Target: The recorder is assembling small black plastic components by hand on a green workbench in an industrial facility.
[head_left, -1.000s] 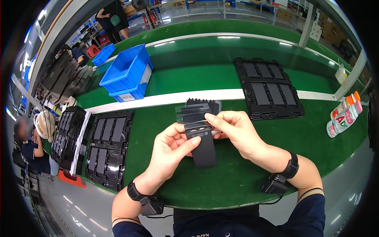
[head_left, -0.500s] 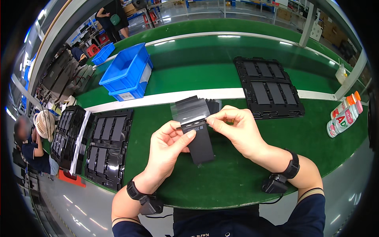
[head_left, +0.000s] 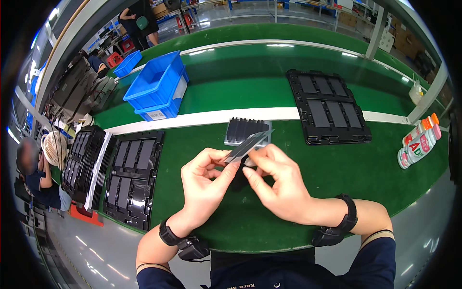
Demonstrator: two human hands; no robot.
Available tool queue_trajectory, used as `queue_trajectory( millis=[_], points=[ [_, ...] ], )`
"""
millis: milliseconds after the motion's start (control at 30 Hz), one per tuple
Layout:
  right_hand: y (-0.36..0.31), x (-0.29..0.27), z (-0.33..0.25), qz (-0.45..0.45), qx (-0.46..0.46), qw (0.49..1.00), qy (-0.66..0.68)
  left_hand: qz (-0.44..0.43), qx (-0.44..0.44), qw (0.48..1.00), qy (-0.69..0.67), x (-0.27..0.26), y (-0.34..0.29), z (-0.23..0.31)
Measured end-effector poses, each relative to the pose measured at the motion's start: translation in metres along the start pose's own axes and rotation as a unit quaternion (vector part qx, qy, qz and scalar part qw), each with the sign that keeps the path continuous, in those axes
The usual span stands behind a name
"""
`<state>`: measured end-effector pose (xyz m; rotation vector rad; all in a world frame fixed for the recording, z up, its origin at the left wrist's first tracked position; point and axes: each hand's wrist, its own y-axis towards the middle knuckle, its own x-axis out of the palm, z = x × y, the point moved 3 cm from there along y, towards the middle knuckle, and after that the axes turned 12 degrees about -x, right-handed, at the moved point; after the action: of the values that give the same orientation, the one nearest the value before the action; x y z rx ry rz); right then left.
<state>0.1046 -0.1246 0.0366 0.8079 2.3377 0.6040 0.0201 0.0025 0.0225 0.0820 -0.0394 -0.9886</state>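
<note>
Between my hands is a flat black battery (head_left: 238,180), now turned steeply so that little of its face shows. A clear film sheet (head_left: 250,144) with dark stripes rises slantwise from its upper end. My left hand (head_left: 206,180) pinches it at the film's lower left end, thumb in front. On the other side my right hand (head_left: 278,180) has curled fingers and thumb at the battery's right edge; its exact contact is partly hidden. Just beyond the film stands a clear plastic box (head_left: 233,142) of black strips, partly covered by the film.
Black trays holding flat dark pieces lie at left (head_left: 129,180) and at far right (head_left: 332,108); a tray stack (head_left: 79,166) stands farther left. Blue bins (head_left: 156,89) stand at back left, bottles (head_left: 421,144) at right. A co-worker (head_left: 38,173) sits at far left.
The battery and film have tilted from face-up to steeply slanted. My right hand has moved lower and nearer my left. More of the clear box now shows behind.
</note>
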Motion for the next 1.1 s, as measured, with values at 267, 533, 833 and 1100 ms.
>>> queue_trajectory(
  millis=[267, 533, 833, 1100],
  points=[
    [-0.005, 0.01, -0.001, -0.142, 0.016, 0.976, -0.167, 0.029, 0.021, 0.997, 0.066, 0.001, -0.001, 0.0],
    [0.006, -0.013, -0.004, 0.025, -0.132, 0.986, -0.1, -0.037, -0.098, 0.992, -0.071, -0.003, 0.01, -0.009],
    [0.017, -0.019, 0.03, -0.045, 0.217, 0.914, 0.339, -0.094, -0.107, 0.985, -0.093, -0.002, 0.007, 0.0],
    [0.018, -0.022, 0.032, -0.023, 0.234, 0.907, 0.351, -0.086, -0.093, 0.981, -0.15, 0.001, 0.008, 0.0]
  ],
)
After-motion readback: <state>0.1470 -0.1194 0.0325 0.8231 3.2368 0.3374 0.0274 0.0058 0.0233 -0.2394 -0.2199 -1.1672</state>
